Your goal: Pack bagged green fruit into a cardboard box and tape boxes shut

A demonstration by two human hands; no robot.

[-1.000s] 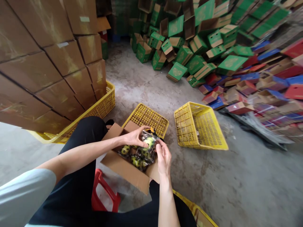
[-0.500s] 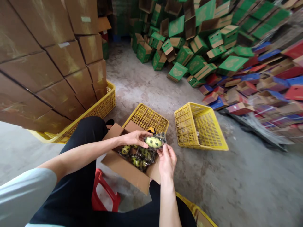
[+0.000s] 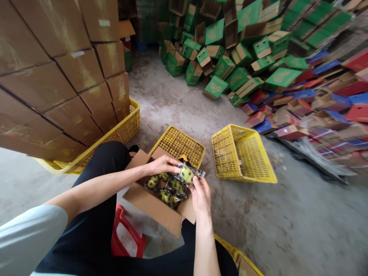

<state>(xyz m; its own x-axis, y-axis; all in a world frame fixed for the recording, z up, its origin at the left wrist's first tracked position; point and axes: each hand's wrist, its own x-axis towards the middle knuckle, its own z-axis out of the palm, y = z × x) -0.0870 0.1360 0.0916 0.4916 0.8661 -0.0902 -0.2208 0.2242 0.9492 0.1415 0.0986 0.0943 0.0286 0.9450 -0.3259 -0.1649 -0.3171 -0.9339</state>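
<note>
Stained concrete, green boxes heaped at one o'clock, brown cartons stacked at ten! Left hand and right hand, fingers nearly closed, pinch the bagged spotted item above the open box.

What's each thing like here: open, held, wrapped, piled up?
Yellow-green, dark-spotted rounded item in clear plastic: wrapped, held
Left hand: holding it
Right hand: holding it
Brown cardboard box under the hands: open, flaps spread
Similar wrapped items: inside that box
Yellow plastic crate at right: open
Green cardboard boxes: heaped, several open
Brown cardboard boxes at left: stacked
</note>
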